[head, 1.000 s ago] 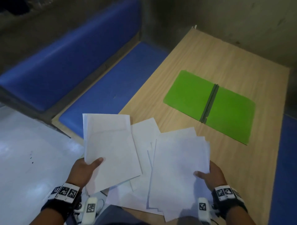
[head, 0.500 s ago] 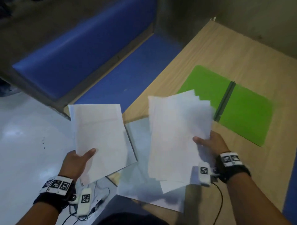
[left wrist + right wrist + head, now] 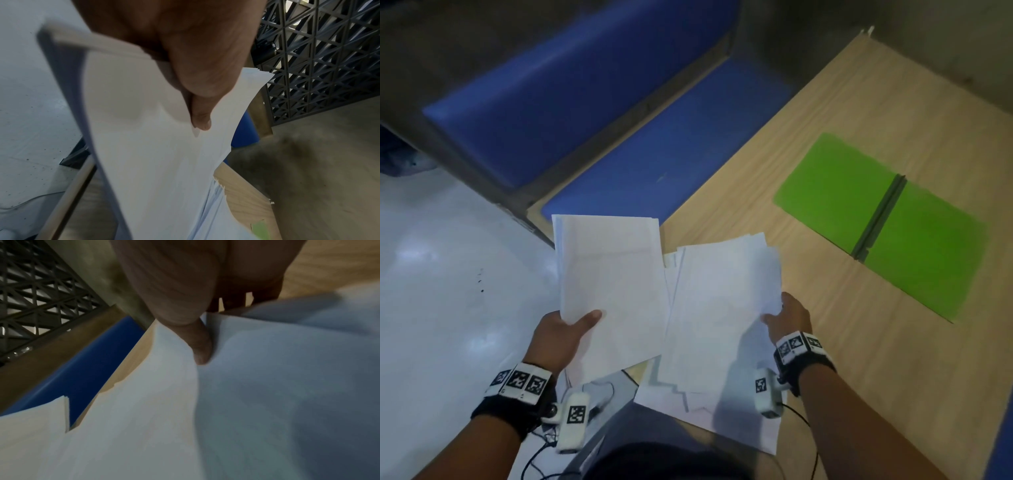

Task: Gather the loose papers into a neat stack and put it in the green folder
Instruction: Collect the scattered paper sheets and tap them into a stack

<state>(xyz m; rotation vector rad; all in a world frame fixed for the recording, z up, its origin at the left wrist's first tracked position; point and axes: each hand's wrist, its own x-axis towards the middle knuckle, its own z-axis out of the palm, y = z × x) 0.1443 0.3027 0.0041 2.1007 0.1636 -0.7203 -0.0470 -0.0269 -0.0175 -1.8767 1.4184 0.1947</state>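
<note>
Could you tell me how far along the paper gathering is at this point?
Partly done. The left hand holds a fairly squared bundle of papers, and the right hand holds a second, fanned bundle. A few loose sheets lie on the table beneath. Left to do: merge and square everything, then place it in the green folder, which lies open and holds nothing.

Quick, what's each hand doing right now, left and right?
Left hand: grips a squared bundle of papers, thumb on top.
Right hand: grips a looser, fanned bundle, thumb on top.
</note>
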